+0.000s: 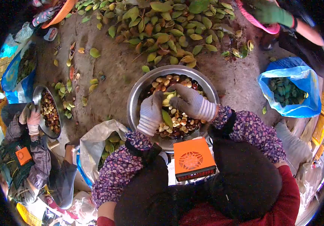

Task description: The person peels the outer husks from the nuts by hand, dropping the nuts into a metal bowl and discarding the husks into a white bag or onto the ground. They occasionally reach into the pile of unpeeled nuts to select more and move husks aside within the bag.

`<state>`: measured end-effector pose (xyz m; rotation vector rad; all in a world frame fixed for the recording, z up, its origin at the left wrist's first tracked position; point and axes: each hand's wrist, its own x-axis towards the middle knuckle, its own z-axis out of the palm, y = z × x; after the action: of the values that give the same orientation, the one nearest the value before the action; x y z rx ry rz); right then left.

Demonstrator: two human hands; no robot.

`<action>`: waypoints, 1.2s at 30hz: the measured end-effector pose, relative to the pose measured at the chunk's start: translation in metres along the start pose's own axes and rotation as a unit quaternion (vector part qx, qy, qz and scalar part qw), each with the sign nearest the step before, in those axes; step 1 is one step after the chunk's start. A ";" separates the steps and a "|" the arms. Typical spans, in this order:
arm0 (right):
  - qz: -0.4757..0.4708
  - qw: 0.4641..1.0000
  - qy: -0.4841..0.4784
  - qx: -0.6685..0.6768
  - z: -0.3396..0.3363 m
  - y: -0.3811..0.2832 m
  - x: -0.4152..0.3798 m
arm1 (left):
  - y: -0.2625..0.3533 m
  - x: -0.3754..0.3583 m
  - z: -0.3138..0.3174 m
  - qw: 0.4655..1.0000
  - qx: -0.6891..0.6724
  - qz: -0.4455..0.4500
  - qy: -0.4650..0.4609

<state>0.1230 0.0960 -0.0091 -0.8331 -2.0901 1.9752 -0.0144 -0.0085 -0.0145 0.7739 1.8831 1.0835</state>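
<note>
Both my hands wear grey-palmed gloves with white knitted cuffs and meet over a round metal basin [135, 88]. My left hand [151, 111] is curled at a yellow-green pod [167, 98], its fingertips closed on the pod's left side. From the right, my right hand [192, 102] pinches the same pod between thumb and fingers. Just below them a longer green pod [167, 118] lies on the nuts. Brown and cream-coloured nuts [179, 122] fill the basin, partly hidden under my hands.
A big heap of green pods [169, 34] spreads beyond the basin. An open white sack [98, 141] stands at left, a blue sack [297, 86] at right. A co-worker's gloved hands [30, 116] are beside another basin [58, 113]; a green-gloved person holds a pink basket [257, 20].
</note>
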 end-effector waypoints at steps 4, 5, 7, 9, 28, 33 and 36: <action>-0.042 0.999 -0.022 0.005 -0.001 0.003 -0.001 | 0.005 0.003 -0.003 0.998 -0.043 -0.021 -0.037; -0.077 0.997 -0.016 -0.009 -0.001 0.004 -0.001 | 0.006 0.003 -0.004 0.999 -0.030 -0.013 -0.031; -0.112 0.993 -0.011 -0.022 -0.003 0.011 0.002 | 0.005 0.002 -0.005 1.000 -0.016 -0.006 -0.021; -0.152 0.970 -0.112 -0.154 -0.007 0.016 0.008 | -0.003 0.003 -0.007 0.996 0.089 -0.016 -0.020; 0.140 0.974 -0.171 0.052 -0.002 -0.046 -0.011 | -0.004 -0.044 -0.062 0.938 0.334 0.066 -0.070; -0.058 0.960 -0.228 -0.153 -0.020 -0.010 -0.014 | -0.037 -0.088 -0.157 0.903 0.411 -0.048 -0.111; -0.054 0.968 -0.219 -0.113 -0.031 -0.006 -0.013 | -0.093 -0.133 -0.208 0.766 0.580 -0.153 -0.231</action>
<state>0.1472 0.1171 0.0039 -0.3146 -2.5756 2.0319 -0.1410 -0.2380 0.0112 1.1667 1.9842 -0.6083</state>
